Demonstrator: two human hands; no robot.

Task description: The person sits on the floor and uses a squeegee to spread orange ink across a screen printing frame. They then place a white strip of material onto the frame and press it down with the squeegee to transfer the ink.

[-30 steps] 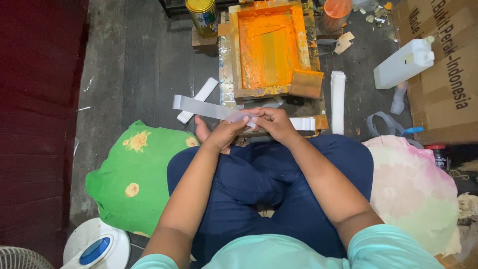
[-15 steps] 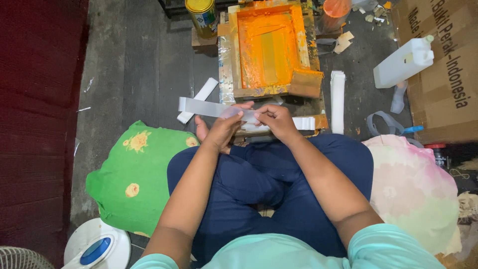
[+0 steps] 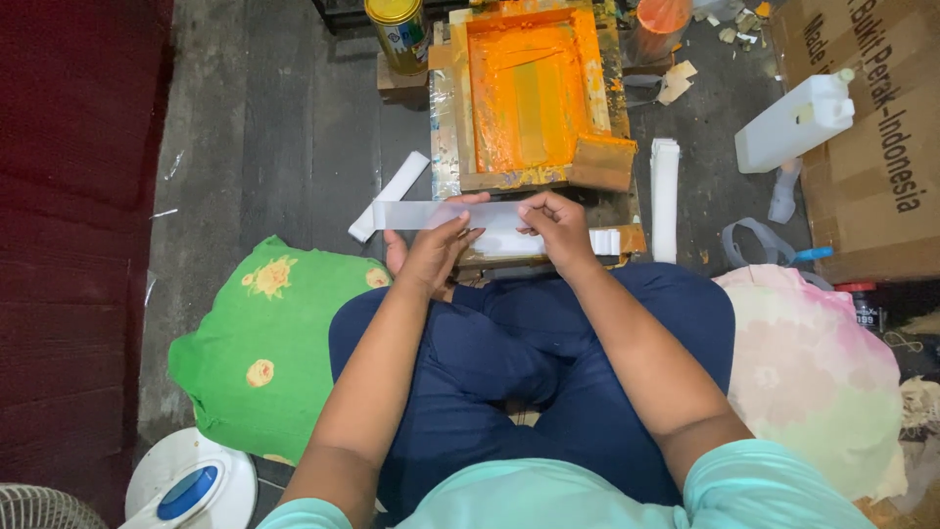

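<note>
My left hand [image 3: 431, 250] and right hand [image 3: 556, 227] both grip one clear plastic strip [image 3: 446, 214], held level at centre frame, its free end reaching left. Directly above it sits the orange-stained printing frame [image 3: 534, 88]. A stack of white strips [image 3: 665, 196] lies to the right of the frame on the floor [image 3: 264, 127]; another white strip [image 3: 390, 196] lies to its left. Green cushion [image 3: 264, 343] at lower left, white jug [image 3: 793, 122] at upper right
</note>
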